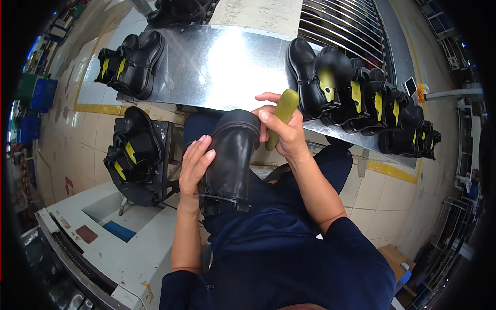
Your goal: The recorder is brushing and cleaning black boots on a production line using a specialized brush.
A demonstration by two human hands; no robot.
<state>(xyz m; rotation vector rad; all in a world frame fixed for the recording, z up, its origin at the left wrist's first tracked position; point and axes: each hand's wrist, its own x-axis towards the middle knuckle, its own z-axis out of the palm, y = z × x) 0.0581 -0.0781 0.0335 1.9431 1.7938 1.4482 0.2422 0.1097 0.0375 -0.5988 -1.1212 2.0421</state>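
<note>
A black leather boot (230, 155) is held over my lap, its sole end pointing toward the metal table and its shaft toward me. My left hand (194, 168) presses along the boot's left side, fingers on the leather and thumb over the upper. In my right hand (289, 132) is a yellow-green oblong piece (283, 114), gripped upright beside the boot's sole end. Its exact kind I cannot tell. Some fingertips of that hand reach toward the boot's edge.
Ahead lies a shiny metal tabletop (222, 67). Several black boots (305, 77) line its right side, and more boots (137, 64) stand at its left end. Others (135, 139) sit on a stand at my left, above a white machine (129, 248). A roller conveyor (341, 23) runs behind.
</note>
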